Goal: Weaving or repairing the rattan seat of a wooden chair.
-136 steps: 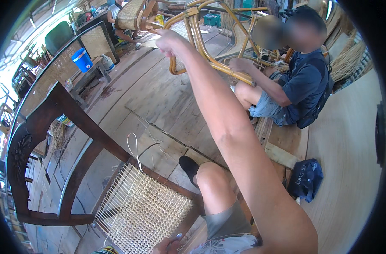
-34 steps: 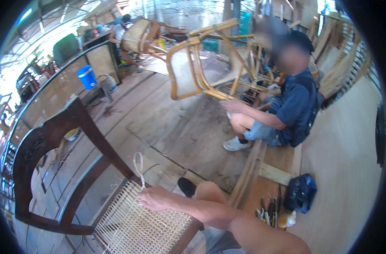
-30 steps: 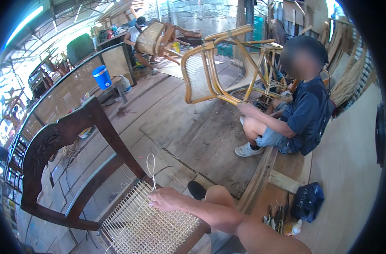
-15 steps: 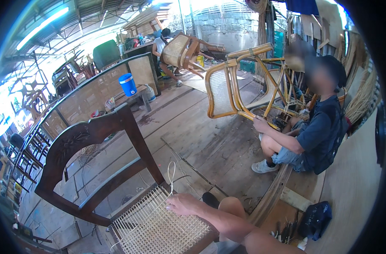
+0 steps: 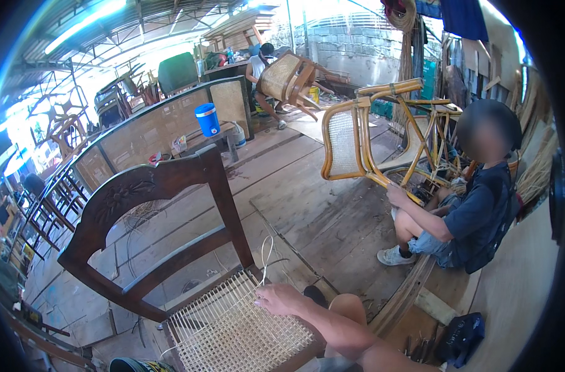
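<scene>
In the head view, the woven cane seat of the dark wooden chair looks largely filled but unfinished, a loose cane strand rising from its far edge, where the right hand rests knuckles-up, fingers pinched on that strand; no left hand shows.

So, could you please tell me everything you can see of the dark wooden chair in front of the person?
The dark wooden chair stands on the plank floor, its back to the left. It has a carved, arched top rail, an open back with one curved crosspiece, and a partly woven pale cane seat. The right hand rests on the seat's edge, pinching a thin cane strand that loops upward.
</scene>
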The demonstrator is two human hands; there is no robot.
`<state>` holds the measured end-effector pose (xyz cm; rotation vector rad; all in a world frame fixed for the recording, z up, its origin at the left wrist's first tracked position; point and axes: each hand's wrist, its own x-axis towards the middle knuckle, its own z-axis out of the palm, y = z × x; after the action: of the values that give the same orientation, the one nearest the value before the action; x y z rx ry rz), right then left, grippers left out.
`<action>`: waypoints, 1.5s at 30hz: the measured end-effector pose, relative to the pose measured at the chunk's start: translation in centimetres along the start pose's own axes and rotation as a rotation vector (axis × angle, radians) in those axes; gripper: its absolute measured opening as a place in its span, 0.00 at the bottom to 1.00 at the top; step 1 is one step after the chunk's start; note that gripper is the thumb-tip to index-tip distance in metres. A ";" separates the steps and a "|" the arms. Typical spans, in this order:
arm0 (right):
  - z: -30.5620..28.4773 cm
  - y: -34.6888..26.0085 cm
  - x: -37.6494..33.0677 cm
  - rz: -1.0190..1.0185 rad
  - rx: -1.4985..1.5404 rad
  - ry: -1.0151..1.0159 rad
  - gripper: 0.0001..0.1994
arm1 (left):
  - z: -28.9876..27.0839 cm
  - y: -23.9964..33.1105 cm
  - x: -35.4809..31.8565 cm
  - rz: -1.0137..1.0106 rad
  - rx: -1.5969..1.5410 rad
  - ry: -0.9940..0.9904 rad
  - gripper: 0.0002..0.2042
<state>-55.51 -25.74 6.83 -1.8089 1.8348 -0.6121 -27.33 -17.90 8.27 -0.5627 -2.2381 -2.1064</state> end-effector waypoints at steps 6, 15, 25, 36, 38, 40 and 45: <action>0.9 0.6 0.4 -0.022 0.003 0.030 0.14 | -3.2 4.8 2.4 -0.276 -0.281 0.129 0.34; 1.3 1.7 0.6 -0.085 0.016 0.057 0.15 | -19.8 22.3 17.8 -0.061 0.880 0.679 0.25; 0.4 1.0 0.5 0.042 -0.013 -0.069 0.15 | -27.7 32.6 25.2 -0.128 0.561 0.790 0.17; 1.3 1.0 0.5 0.014 -0.051 -0.017 0.15 | -29.0 32.8 24.0 -0.140 0.632 0.874 0.16; 1.2 0.9 0.2 0.028 -0.064 -0.023 0.16 | -29.1 32.5 23.8 -0.126 0.633 0.793 0.18; 1.0 0.7 0.0 -0.012 -0.090 0.014 0.16 | -29.0 32.0 22.9 -0.135 0.654 0.789 0.18; 0.8 0.7 0.0 -0.020 -0.075 0.030 0.17 | -29.1 30.5 21.3 -0.079 0.803 0.830 0.21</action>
<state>-55.59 -25.70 5.79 -1.8784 1.8848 -0.5880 -45.71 -40.00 45.73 0.3758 -2.2451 -0.9498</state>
